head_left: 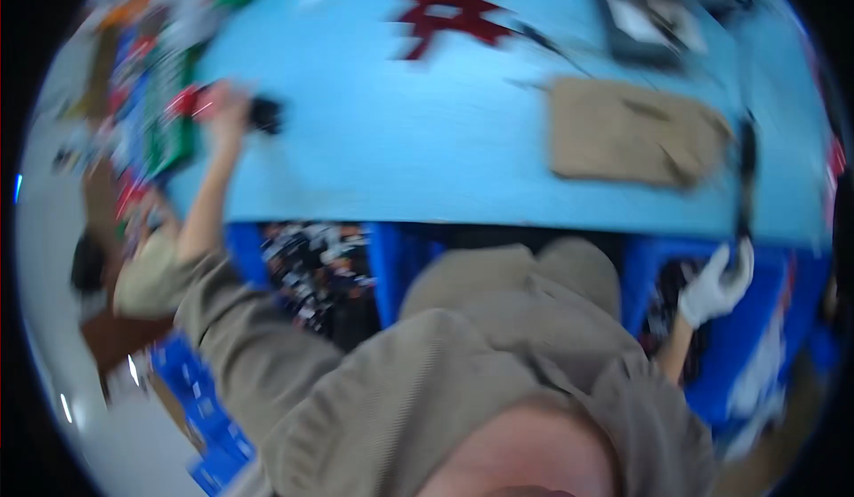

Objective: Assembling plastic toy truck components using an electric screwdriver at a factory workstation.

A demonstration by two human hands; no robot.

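Note:
Over the left part of the light-blue table (374,141), my left hand (227,110) is closed on a blurred red and black object (265,115). Its red end sticks out left of the hand and its black end to the right; its kind is smeared by motion. My right hand (714,291), in a white glove, is low at the right, just past the table's front edge. Its thumb and fingers curve around a dark gap below a long, thin black object (747,164). Whether they grip its lower end is not clear.
A brown cloth-like piece (627,132) lies on the table's right half. A dark-red jagged piece (449,4) and a dark tray (654,21) are farther back. Blue bins (391,270) with small parts stand under the front edge. Another person's sleeve (147,275) shows at left.

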